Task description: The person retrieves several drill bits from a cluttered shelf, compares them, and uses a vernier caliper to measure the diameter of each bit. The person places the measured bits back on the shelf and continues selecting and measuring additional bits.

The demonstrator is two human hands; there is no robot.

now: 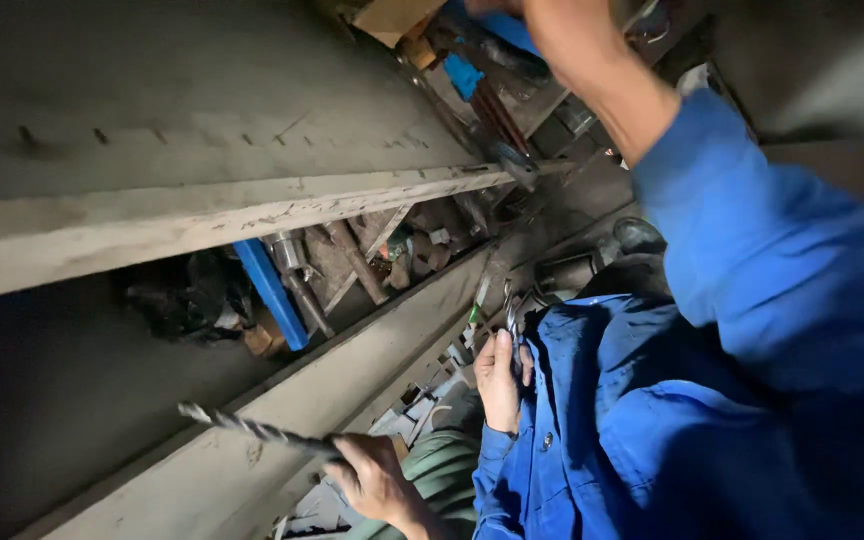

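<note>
Near the bottom, what seems to be the left hand (pixel 377 485) grips a long drill bit (pixel 252 430) over a grey shelf (pixel 202 215), left of a co-worker's blue jacket (pixel 652 420).

A tan cardboard box (pixel 392 17) sits at the top of the cluttered shelf, one corner jutting out. Just beside it lies a blue flat packet-like piece (pixel 464 74); no signs or screens show.

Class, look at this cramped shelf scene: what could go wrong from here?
1. The long grey metal twist drill bit, gripped bare in the green-sleeved hand, points out unguarded; it could jab or cut someone.
2. The co-worker's blue-sleeved arm reaches into cluttered shelf tools; something may be dislodged and fall.
</note>
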